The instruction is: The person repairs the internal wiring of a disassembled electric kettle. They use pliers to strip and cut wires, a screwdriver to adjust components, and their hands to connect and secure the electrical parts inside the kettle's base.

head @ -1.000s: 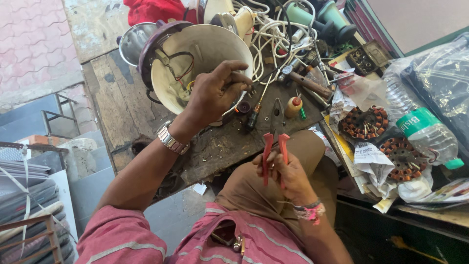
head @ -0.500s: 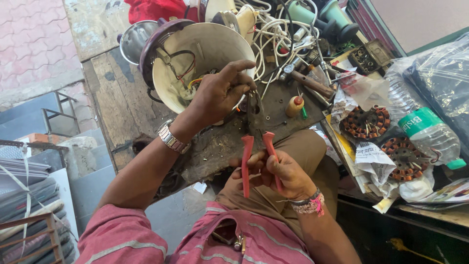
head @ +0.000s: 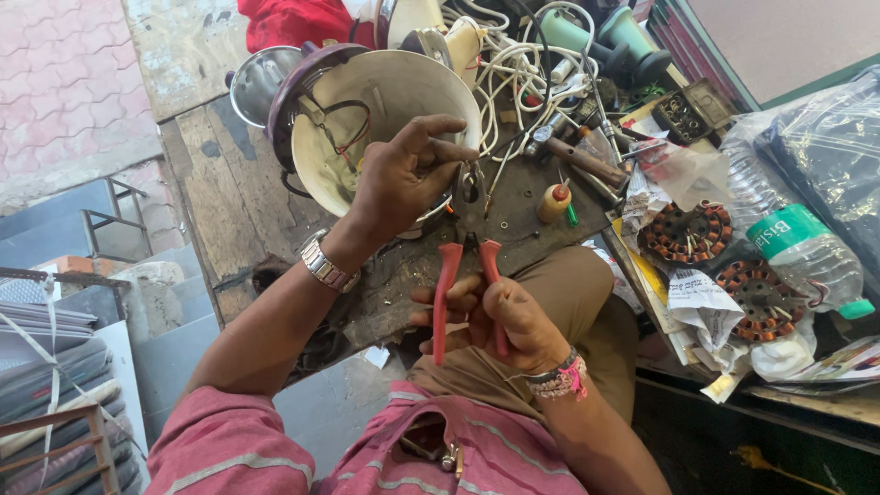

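Observation:
My left hand (head: 400,180) reaches over the rim of a cream-coloured bowl-shaped appliance housing (head: 367,101) with loose wires inside, fingers pinched at its near edge. My right hand (head: 500,316) grips red-handled pliers (head: 463,266), jaws pointing up toward the left fingers and the housing's rim. Whether the jaws hold a wire is hidden by the fingers. A metal watch (head: 323,263) sits on my left wrist.
A worn wooden bench (head: 234,197) carries a tangle of white cables (head: 513,69), a hammer (head: 577,156), a small yellow bottle (head: 555,202), copper-wound motor stators (head: 687,234), a plastic water bottle (head: 797,252), papers and plastic bags. Paved ground lies at the left.
My right hand has lifted the pliers up and forward, bringing the jaws to the left fingers at the housing's rim. The left hand's fingers have curled into a pinch.

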